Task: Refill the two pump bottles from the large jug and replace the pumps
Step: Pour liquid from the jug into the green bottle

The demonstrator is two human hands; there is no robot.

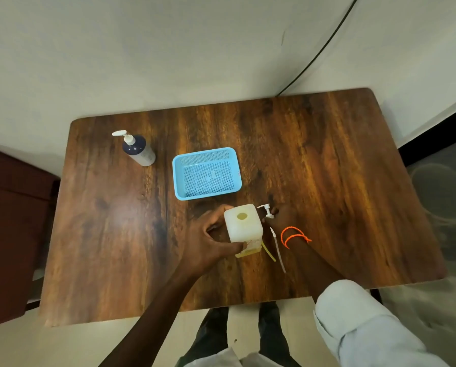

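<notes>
A blue mesh basket sits mid-table; a dark cable climbs the wall at one o'clock.

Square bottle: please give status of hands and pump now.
Left hand steadies square bottle, neck open. Right hand holds removed pump, tube hanging beside bottle. Dark bottle still capped. Blue basket behind, not blocking.

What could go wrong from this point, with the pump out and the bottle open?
1. The square bottle stands open near the table's front edge, steadied only by the left hand; a bump could tip it and spill.
2. The right hand holds the pump with its long tube over the table; it may drip.
3. The dark bottle has its pump on and could be forgotten.
</notes>
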